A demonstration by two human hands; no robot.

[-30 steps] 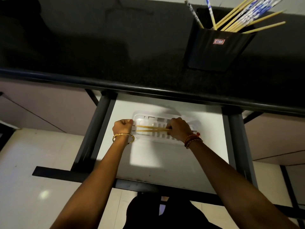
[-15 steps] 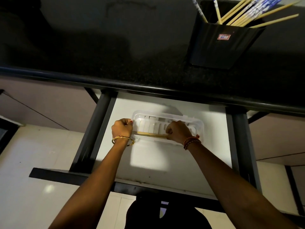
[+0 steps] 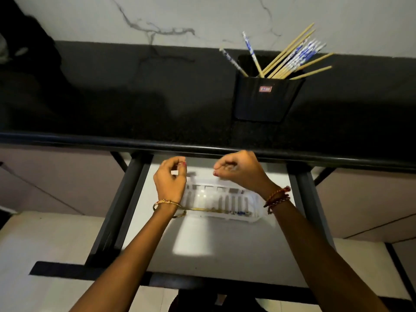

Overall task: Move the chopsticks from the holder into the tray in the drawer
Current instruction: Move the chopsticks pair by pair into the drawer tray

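Chopsticks [image 3: 216,210] lie in the tray [image 3: 255,218]; both hands hover empty.

Holder [image 3: 265,100]: black, square-sided, tapering toward its base; stands upright on the dark countertop, to the right, with a small red-and-white label on its front face.

Chopsticks in holder [image 3: 292,57]: a bundle of plain wooden and blue-and-white patterned sticks, fanning up and to the right; two patterned ones lean left.

Tray [image 3: 219,200]: clear plastic, slotted, lying flat on the white floor of the open drawer [image 3: 225,248].

Chopsticks in tray [image 3: 213,210]: lie lengthwise along the near edge; details blurred.
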